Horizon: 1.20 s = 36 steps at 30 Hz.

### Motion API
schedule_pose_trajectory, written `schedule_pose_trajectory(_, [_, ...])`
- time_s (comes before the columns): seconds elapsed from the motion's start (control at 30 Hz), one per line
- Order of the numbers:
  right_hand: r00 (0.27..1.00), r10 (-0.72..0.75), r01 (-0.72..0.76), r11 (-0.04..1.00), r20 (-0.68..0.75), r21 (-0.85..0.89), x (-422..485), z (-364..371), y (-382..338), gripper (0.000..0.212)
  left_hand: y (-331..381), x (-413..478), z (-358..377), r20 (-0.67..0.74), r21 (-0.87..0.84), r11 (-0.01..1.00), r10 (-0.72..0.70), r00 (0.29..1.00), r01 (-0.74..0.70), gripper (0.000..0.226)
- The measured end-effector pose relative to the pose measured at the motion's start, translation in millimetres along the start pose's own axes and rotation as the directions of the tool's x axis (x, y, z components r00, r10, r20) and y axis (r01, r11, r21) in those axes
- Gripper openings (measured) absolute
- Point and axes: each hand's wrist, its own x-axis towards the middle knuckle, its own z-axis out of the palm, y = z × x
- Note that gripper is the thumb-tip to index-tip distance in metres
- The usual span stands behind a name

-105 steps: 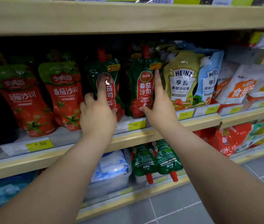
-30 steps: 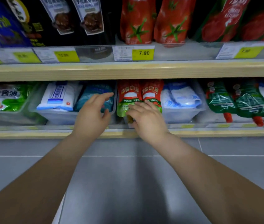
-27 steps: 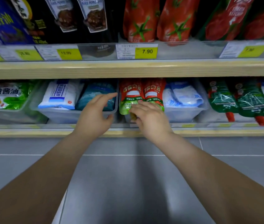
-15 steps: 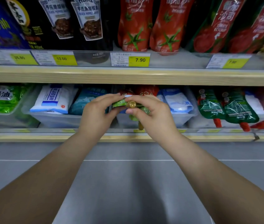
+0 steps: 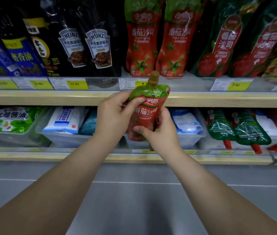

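Ketchup pouch [image 5: 148, 114] was held upright, cap up, in front of the upper shelf [image 5: 49, 97] edge. Left hand [image 5: 115, 116] curled round its top, right hand [image 5: 161, 133] round its base. Lifting looked done; likely left: standing it beside matching pouches [image 5: 141, 48] above

- Your view is dim overall. Light falls from above and in front, so the pale wooden shelf edge [image 5: 49, 98] is the brightest band.
- The lower bins [image 5: 63, 141] sit in shade under that board.
- White glare streaks cross the glossy black sauce pouches [image 5: 85, 48] and the green pouches [image 5: 241, 128] at lower right.
- A soft, broad shadow darkens the grey floor [image 5: 134, 209] at bottom middle.
- The red pouch [image 5: 148, 114] you hold is the sharpest thing, and its print reads.
- The price tags [image 5: 77, 84] look soft, and those at far right are smeared.
- Wide-angle bend bows the shelf lines, and packs at both edges lean and blur.
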Motion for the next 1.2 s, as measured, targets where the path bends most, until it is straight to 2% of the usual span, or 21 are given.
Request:
schedule_pose_trajectory(0.1, [0.999,-0.01,0.01,1.0,-0.041,0.009,0.4,-5.9,-10.9,0.063,17.3,9.7,2.2,0.01,-0.093,0.996,0.006,1.0,-0.005,0.018])
schedule_pose_trajectory(0.23, [0.992,-0.075,0.081,0.995,-0.103,0.058,5.4,-20.7,-33.8,0.051,29.7,27.5,0.1,-0.055,-0.124,0.987,0.092,0.994,-0.099,0.014])
schedule_pose_trajectory(0.3, [0.986,-0.111,0.12,0.991,-0.128,0.063,10.3,-29.3,-46.5,0.048,27.7,37.3,-3.6,-0.108,-0.055,0.987,0.142,0.984,-0.149,0.017])
schedule_pose_trajectory(0.4, [0.973,-0.174,0.188,0.979,-0.151,0.083,21.1,-41.7,-65.7,0.047,12.6,47.1,-9.5,-0.165,0.185,0.968,0.199,0.966,-0.168,0.025])
schedule_pose_trajectory(0.5, [0.951,-0.251,0.272,0.956,-0.18,0.109,33.9,-48.3,-83.7,0.051,-4.2,48.5,-11.3,-0.145,0.429,0.889,0.241,0.96,-0.159,0.033])
schedule_pose_trajectory(0.6, [0.932,-0.31,0.332,0.938,-0.188,0.102,46.8,-46.4,-97.9,0.053,-17.3,44.8,-10.0,-0.142,0.541,0.832,0.237,0.961,-0.125,0.033])
schedule_pose_trajectory(0.77, [0.911,-0.356,0.37,0.929,-0.207,0.03,70.0,-32.0,-104.9,0.053,-33.3,39.3,-6.2,-0.146,0.618,0.775,0.278,0.95,-0.132,0.034])
schedule_pose_trajectory(0.9, [0.9,-0.354,0.346,0.935,-0.253,-0.078,86.3,-17.6,-104.4,0.068,-41.4,37.9,-5.1,-0.134,0.622,0.763,0.325,0.936,-0.176,0.039])
schedule_pose_trajectory(1.0, [0.888,-0.362,0.35,0.932,-0.284,-0.094,94.5,-10.2,-104.7,0.065,-44.8,37.8,-5.0,-0.133,0.625,0.754,0.358,0.924,-0.202,0.038])
schedule_pose_trajectory(1.2, [0.911,-0.333,0.301,0.94,-0.243,-0.162,99.8,-3.5,-95.2,0.052,-50.5,39.0,-3.4,-0.137,0.628,0.745,0.394,0.909,-0.228,0.036])
